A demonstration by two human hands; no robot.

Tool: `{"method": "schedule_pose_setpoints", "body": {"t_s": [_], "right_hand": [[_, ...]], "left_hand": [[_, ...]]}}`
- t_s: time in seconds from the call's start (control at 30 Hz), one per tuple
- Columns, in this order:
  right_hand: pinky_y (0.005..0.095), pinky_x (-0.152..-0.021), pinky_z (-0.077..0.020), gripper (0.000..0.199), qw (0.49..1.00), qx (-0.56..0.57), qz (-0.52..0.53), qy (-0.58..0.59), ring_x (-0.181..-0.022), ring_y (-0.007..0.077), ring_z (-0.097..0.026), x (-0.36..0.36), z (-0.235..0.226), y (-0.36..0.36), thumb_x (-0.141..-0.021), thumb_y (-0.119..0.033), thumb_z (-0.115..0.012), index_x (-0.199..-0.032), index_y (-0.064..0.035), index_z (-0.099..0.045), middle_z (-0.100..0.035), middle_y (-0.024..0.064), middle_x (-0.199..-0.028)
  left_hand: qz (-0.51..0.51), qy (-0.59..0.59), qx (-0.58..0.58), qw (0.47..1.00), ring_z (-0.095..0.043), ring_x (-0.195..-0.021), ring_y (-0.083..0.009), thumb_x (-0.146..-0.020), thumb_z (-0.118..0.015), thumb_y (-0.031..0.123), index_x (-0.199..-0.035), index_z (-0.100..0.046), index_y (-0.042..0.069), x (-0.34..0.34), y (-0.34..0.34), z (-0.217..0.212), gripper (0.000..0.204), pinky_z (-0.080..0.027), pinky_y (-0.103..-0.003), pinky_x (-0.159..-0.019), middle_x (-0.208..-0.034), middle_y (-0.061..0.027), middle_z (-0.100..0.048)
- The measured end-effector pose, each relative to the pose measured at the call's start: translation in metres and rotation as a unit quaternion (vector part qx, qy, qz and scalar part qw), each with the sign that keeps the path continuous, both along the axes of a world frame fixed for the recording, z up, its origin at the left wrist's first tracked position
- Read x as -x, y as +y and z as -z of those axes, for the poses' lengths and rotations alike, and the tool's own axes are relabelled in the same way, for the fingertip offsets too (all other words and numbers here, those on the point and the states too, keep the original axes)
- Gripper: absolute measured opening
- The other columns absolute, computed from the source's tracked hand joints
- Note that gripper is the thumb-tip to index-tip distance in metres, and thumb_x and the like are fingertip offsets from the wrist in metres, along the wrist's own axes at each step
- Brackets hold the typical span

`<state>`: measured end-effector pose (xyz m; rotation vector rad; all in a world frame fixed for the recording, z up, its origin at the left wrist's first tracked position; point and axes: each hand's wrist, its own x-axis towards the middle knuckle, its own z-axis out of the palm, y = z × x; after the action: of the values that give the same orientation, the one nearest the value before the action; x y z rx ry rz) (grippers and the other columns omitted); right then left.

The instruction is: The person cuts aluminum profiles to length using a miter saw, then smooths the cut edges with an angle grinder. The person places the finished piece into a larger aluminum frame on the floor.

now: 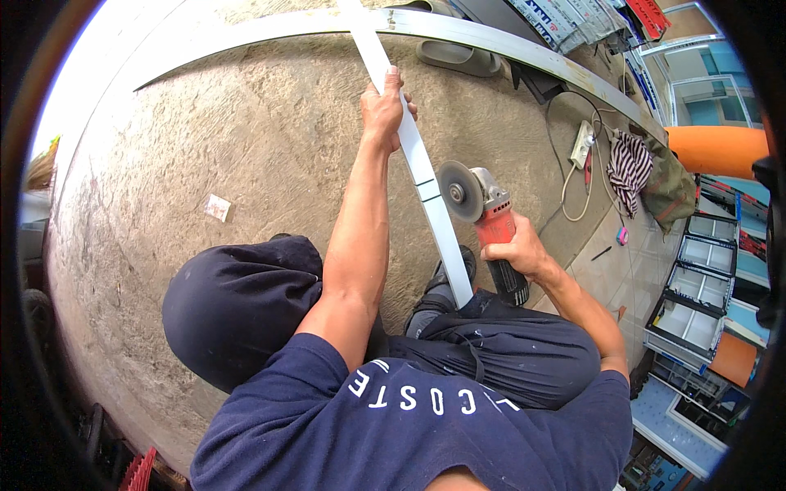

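A person squats on a bare concrete floor [246,147], with wide open ground to their left and ahead. To the right the room narrows: a power strip [582,144] with its cord, a striped cloth [629,164], a green bag [670,190] and a row of framed panels [696,282] crowd the tiled edge. A scrap of paper [218,208] lies alone on the concrete, well apart from the work.

The metal strip [426,176] is long, flat and pale. Its long axis runs from between the knees away from the person, leaning slightly left as it goes. Its far end crosses a second long metal bar [491,41] that lies across the top of the view and bends with the lens.

The left hand [385,106] is closed over the strip well up its length, pressing it down. The right hand [516,250] is wrapped around the body of a red angle grinder [487,221], whose disc sits against the strip's right edge beside dark marks.

The strip's near end is hidden behind the right knee, and its far end is cut off at the top edge. Whether the disc is spinning cannot be made out.
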<state>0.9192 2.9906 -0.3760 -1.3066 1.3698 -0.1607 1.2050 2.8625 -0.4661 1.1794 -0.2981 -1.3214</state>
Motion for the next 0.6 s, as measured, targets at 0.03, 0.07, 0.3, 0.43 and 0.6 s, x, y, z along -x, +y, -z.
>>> {"method": "schedule_pose_setpoints", "body": {"t_s": [0.03, 0.07, 0.3, 0.43, 0.6], "right_hand": [[0.0321, -0.08, -0.0518, 0.058, 1.0, 0.0, 0.001, -0.001, -0.085, 0.0151, -0.06, -0.0001, 0.0002, 0.0, -0.065, -0.016, -0.083, -0.116, 0.001, -0.062, -0.064, 0.0044, -0.095], [0.0322, -0.08, -0.0519, 0.058, 1.0, 0.001, 0.002, -0.002, -0.085, 0.0153, -0.06, -0.0002, 0.0004, 0.0, -0.065, -0.016, -0.083, -0.116, 0.0011, -0.062, -0.064, 0.0045, -0.095], [0.033, -0.081, -0.0521, 0.058, 1.0, 0.01, -0.008, 0.005, -0.086, 0.0161, -0.06, -0.0019, -0.0001, -0.0015, -0.065, -0.016, -0.082, -0.117, 0.0006, -0.062, -0.064, 0.0047, -0.096], [0.0331, -0.081, -0.0521, 0.058, 1.0, 0.017, -0.013, 0.012, -0.086, 0.0164, -0.06, -0.0033, -0.0012, -0.0025, -0.065, -0.017, -0.082, -0.117, 0.0007, -0.062, -0.064, 0.0049, -0.096], [0.0335, -0.082, -0.0524, 0.059, 0.999, 0.026, -0.019, 0.024, -0.087, 0.0167, -0.061, -0.0045, -0.0021, -0.0036, -0.065, -0.017, -0.082, -0.118, 0.0009, -0.062, -0.065, 0.0054, -0.097]], "left_hand": [[-0.001, 0.0, 0.0, 1.0, -0.059, -0.058, -0.0131, -0.107, -0.056, 0.046, -0.11, -0.054, 0.004, 0.0001, 0.0, 0.0, 0.043, -0.054, -0.031, -0.048, -0.075, -0.0017, -0.053], [-0.001, 0.0, -0.001, 1.0, -0.059, -0.057, -0.0132, -0.107, -0.056, 0.046, -0.11, -0.054, 0.003, 0.0001, 0.0001, -0.0001, 0.043, -0.053, -0.031, -0.048, -0.075, -0.0017, -0.053], [-0.002, 0.0, -0.002, 1.0, -0.059, -0.058, -0.0132, -0.106, -0.057, 0.046, -0.11, -0.054, 0.004, -0.0004, 0.0017, -0.002, 0.043, -0.053, -0.031, -0.048, -0.075, -0.0015, -0.052], [-0.002, -0.001, -0.004, 1.0, -0.059, -0.058, -0.0134, -0.106, -0.057, 0.046, -0.109, -0.054, 0.004, -0.0001, 0.0015, -0.0025, 0.043, -0.053, -0.032, -0.049, -0.074, -0.0012, -0.052], [-0.009, 0.005, -0.001, 1.0, -0.059, -0.056, -0.0141, -0.105, -0.06, 0.045, -0.108, -0.054, 0.004, -0.0002, 0.0013, -0.0013, 0.042, -0.052, -0.032, -0.047, -0.073, -0.0029, -0.055]]}}
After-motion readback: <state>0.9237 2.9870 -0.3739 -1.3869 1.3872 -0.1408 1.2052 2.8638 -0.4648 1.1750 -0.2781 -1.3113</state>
